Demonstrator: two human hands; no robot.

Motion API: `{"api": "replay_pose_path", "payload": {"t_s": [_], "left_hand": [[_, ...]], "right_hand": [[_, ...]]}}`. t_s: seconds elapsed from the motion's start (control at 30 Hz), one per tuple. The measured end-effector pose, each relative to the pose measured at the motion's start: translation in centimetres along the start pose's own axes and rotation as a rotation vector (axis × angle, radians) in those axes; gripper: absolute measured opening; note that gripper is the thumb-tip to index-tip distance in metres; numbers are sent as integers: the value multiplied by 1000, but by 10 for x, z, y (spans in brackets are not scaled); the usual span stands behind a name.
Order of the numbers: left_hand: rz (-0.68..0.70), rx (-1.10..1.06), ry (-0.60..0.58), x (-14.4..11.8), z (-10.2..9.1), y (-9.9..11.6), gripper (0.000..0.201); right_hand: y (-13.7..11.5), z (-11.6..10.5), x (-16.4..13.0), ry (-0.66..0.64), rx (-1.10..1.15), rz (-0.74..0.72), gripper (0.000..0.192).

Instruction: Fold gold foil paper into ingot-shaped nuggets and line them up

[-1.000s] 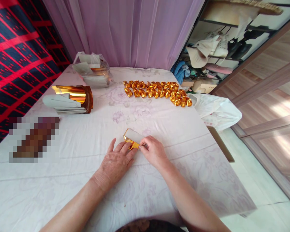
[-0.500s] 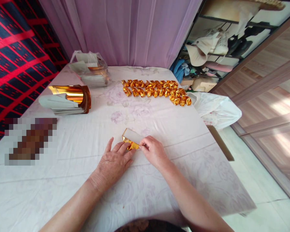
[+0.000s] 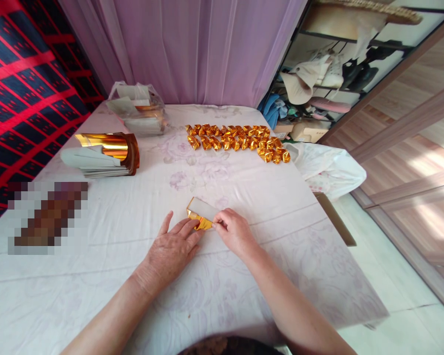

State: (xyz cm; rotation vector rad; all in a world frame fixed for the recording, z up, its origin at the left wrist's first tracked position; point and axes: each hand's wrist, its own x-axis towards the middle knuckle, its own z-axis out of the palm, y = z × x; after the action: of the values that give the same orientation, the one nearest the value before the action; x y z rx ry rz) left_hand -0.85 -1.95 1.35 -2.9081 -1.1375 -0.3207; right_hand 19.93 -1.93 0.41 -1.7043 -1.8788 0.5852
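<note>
Little has moved since the earlier frames: both hands are kept on the same gold sheet (image 3: 200,213), and only the view is shifted slightly, so the far things sit a touch lower and leftward; the sheet is found just below the table's middle, partly folded, white side up with gold foil showing along its near and left edges.

Nearest, the left hand (image 3: 171,249) is laid flat on the cloth (image 3: 244,197), fingers spread, its fingertips pressed on the sheet's gold edge from 7 o'clock; nothing is gripped by it. Just beside it, the right hand (image 3: 235,230) is set at the sheet's 4 o'clock, thumb and forefinger pressed together in a pinch on the sheet's near right edge; the other fingers are curled under.

At 9 o'clock from the hands a blurred patch (image 3: 47,217) is seen on the cloth; farther, at 10 o'clock, a stack of sheets (image 3: 99,154) is lying, its top one curled to show gold. At 12 to 1 o'clock, well apart from the hands, folded gold pieces (image 3: 237,140) are laid in rows; at 11 o'clock, near the far edge, a clear bag (image 3: 138,106) of sheets is set; a white bag (image 3: 327,170) is hung off the table's right edge at 2 o'clock; behind all, a lilac curtain (image 3: 192,49) is hung.
</note>
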Motion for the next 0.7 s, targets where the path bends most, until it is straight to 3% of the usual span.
{"api": "replay_pose_path", "payload": {"t_s": [0.5,0.7], "left_hand": [[67,-82,37,-2,4,-14,23],[-47,-295,206,3,9,-28,23]], "right_hand": [[2,5,-5,42,6,-48,16],[3,10,-9,73,-37,-103,19]]}}
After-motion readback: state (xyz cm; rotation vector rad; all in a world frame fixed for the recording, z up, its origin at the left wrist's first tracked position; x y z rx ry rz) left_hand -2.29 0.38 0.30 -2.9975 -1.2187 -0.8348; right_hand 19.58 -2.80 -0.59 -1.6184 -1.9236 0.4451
